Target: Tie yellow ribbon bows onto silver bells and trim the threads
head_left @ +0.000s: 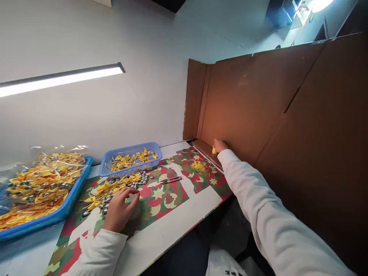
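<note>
My left hand (119,209) rests flat on the patterned table cover (163,199), fingers spread, touching a loose pile of yellow ribbon bows (113,188) and small silver bells (139,180). It holds nothing that I can see. My right hand (220,146) is stretched out to the far right, against the foot of a brown cardboard wall (258,103). Its fingers are closed around a small yellow object (214,151), too small to identify. A small bundle of thin yellow strands (199,166) lies just left of my right wrist.
A small blue mesh basket (130,159) with yellow bows stands behind the pile. At far left is a large blue tray (57,214) with bagged yellow bows and bells. A small pair of red-handled scissors (171,180) lies mid-table. Tall cardboard blocks the right side.
</note>
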{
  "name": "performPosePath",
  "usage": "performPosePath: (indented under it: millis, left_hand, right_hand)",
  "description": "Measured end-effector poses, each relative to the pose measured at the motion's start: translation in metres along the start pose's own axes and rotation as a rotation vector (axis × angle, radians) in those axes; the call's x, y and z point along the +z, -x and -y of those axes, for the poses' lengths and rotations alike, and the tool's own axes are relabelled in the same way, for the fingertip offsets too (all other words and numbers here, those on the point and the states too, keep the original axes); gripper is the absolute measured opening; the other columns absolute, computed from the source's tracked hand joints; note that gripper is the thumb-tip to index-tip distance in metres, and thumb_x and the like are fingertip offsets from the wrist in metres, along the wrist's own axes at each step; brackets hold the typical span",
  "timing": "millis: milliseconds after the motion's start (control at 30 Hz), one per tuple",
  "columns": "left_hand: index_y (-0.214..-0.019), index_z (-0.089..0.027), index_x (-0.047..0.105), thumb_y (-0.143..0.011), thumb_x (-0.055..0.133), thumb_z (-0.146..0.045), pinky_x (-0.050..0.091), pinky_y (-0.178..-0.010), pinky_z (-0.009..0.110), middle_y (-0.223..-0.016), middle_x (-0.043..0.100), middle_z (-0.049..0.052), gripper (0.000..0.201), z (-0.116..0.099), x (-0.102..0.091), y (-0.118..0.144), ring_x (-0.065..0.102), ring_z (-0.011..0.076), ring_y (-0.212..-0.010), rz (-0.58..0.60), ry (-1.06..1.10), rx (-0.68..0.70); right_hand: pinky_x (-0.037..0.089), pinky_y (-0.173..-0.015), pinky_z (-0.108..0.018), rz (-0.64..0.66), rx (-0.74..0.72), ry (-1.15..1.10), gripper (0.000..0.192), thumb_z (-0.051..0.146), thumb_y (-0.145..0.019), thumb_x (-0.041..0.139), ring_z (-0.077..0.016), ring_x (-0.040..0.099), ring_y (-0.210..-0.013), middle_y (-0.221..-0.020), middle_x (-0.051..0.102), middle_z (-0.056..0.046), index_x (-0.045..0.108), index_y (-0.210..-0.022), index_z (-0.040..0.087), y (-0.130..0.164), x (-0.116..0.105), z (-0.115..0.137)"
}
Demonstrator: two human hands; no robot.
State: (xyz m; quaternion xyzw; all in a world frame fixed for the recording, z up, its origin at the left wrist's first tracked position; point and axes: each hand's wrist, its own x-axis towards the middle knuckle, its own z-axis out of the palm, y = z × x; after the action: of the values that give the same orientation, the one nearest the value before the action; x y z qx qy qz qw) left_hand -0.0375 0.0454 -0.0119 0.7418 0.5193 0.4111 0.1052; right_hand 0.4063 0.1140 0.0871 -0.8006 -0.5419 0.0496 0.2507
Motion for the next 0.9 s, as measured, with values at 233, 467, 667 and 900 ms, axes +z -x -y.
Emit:
performPosePath:
  millis: [233, 467, 667, 900]
  left_hand:
    - [-0.086, -0.02, 0.066, -0.073, 0.065, -0.05, 0.052, -0.069, 0.036, -0.088, 0.072, 0.008, 0.032, -0.045, -0.016, -0.015, 0.065, 0.0238, -0.077, -0.017, 0.127, 0.034]
    - [-0.128, -0.023, 0.051, -0.08, 0.068, -0.04, 0.056, -0.083, 0.032, -0.126, 0.061, 0.012, 0.053, -0.135, -0.038, 0.031, 0.065, 0.0229, -0.104, 0.129, 0.698, 0.077]
    - [-0.112, -0.025, 0.063, -0.078, 0.071, -0.024, 0.051, -0.092, 0.04, -0.116, 0.064, 0.008, 0.035, -0.16, -0.066, 0.063, 0.061, 0.0244, -0.109, -0.118, 0.348, 0.305]
    - [-0.117, -0.025, 0.057, -0.074, 0.077, -0.032, 0.049, -0.092, 0.043, -0.113, 0.064, 0.008, 0.048, -0.156, -0.063, 0.071, 0.061, 0.0257, -0.106, -0.291, -0.029, 0.41]
  right_hand:
    - [0.053, -0.068, -0.027, 0.131, -0.408, -0.445, 0.032, 0.046, -0.092, 0.052, -0.0158, 0.064, -0.078, -0.09, 0.066, -0.002, 0.056, -0.107, 0.018, 0.062, -0.007, 0.058]
    - [0.051, -0.067, -0.026, 0.415, -0.862, -1.028, 0.034, 0.045, -0.081, 0.069, -0.0144, 0.06, -0.08, -0.094, 0.06, -0.002, 0.053, -0.103, 0.024, 0.187, -0.021, 0.094]
    - [0.05, -0.072, -0.029, 0.373, -0.957, -1.012, 0.029, 0.04, -0.081, 0.071, -0.0156, 0.059, -0.084, -0.097, 0.062, -0.003, 0.057, -0.101, 0.024, 0.229, -0.02, 0.1]
    - [0.048, -0.054, -0.025, 0.317, -0.666, -1.102, 0.036, 0.048, -0.069, 0.079, -0.0122, 0.056, -0.06, -0.07, 0.06, 0.003, 0.061, -0.089, 0.022, 0.246, -0.001, 0.106]
